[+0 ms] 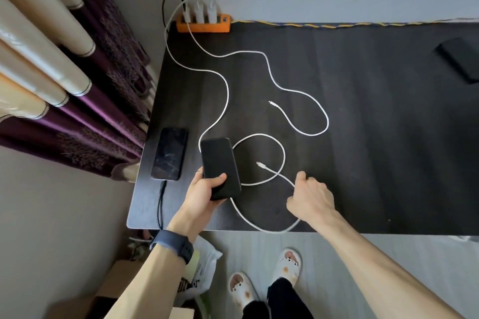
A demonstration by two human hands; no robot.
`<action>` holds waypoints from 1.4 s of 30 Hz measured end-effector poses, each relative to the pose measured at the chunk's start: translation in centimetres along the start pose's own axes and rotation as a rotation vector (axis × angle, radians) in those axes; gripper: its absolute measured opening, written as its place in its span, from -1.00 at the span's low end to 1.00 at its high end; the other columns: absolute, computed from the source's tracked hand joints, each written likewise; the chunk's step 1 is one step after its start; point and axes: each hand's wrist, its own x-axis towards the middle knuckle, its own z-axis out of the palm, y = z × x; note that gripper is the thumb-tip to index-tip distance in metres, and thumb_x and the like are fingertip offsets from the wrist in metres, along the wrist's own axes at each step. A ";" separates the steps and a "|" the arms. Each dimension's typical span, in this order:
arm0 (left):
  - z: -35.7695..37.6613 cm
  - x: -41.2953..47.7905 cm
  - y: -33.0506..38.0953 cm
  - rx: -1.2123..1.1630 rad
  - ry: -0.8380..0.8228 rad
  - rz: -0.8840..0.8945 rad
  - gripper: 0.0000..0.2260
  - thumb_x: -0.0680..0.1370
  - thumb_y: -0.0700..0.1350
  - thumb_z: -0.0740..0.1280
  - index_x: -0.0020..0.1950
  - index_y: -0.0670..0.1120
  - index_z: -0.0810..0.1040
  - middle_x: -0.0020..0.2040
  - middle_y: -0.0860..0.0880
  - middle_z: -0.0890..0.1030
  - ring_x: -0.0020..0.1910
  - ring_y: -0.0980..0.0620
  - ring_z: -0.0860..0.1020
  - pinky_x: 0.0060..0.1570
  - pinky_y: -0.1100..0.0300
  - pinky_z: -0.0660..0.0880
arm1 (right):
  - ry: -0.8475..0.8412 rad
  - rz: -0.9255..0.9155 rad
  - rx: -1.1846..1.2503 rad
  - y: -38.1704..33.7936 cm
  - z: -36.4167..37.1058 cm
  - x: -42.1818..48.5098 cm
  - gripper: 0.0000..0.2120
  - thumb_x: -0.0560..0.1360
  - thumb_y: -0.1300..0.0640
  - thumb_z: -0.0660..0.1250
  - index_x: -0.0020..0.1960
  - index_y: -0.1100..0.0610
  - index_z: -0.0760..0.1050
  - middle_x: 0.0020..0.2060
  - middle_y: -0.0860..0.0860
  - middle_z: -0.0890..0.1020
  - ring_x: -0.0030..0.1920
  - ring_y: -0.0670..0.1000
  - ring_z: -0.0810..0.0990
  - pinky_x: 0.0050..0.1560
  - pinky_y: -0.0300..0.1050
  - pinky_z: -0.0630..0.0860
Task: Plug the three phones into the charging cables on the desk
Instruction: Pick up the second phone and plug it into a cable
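My left hand (204,189) grips a black phone (220,166) by its lower end, just above the dark desk (363,137). My right hand (311,199) pinches a white cable (283,176) a short way behind its free plug (260,164), which points toward the held phone. A second white cable lies looped farther back, its plug (270,103) free. Another phone (169,153) rests at the desk's left edge with a black cable (161,202) in its bottom end. A third dark phone (460,62) sits at the far right.
An orange power strip (203,25) with three white chargers stands at the back left by the wall. Curtains (77,85) hang left of the desk. Bags and a box sit on the floor under the left corner, near my slippered feet.
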 end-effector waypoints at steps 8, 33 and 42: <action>4.2 -0.6 -0.6 0.012 -0.097 -0.037 -0.67 0.57 -0.33 0.31 0.32 -0.11 0.49 0.22 -0.15 0.67 0.20 -0.20 0.64 0.14 -0.08 0.60 | 0.012 0.244 0.443 6.1 0.9 -2.5 -0.89 0.48 0.20 0.12 -0.18 0.16 0.40 -0.18 0.14 0.65 -0.24 0.18 0.62 -0.19 -0.02 0.57; 8.0 -1.7 -1.2 -0.237 -0.085 -0.166 -0.78 0.54 -0.30 0.40 0.18 -0.31 0.58 0.20 -0.24 0.66 0.21 -0.14 0.64 0.00 0.14 0.66 | 0.029 0.025 1.269 1.4 -1.8 -8.2 -0.82 0.66 0.10 0.20 0.03 -0.02 0.58 -0.28 -0.09 0.53 -0.40 -0.17 0.39 -0.29 -0.25 0.36; 8.0 -2.3 -2.0 -0.257 -0.112 -0.167 -0.80 0.56 -0.29 0.39 0.16 -0.30 0.60 0.06 -0.20 0.71 -0.01 -0.05 0.72 -0.11 0.19 0.66 | 0.036 -0.060 1.212 -0.1 -2.3 -8.6 -0.79 0.60 -0.12 0.28 -0.04 -0.09 0.65 -0.38 -0.17 0.50 -0.31 -0.14 0.43 -0.16 -0.17 0.40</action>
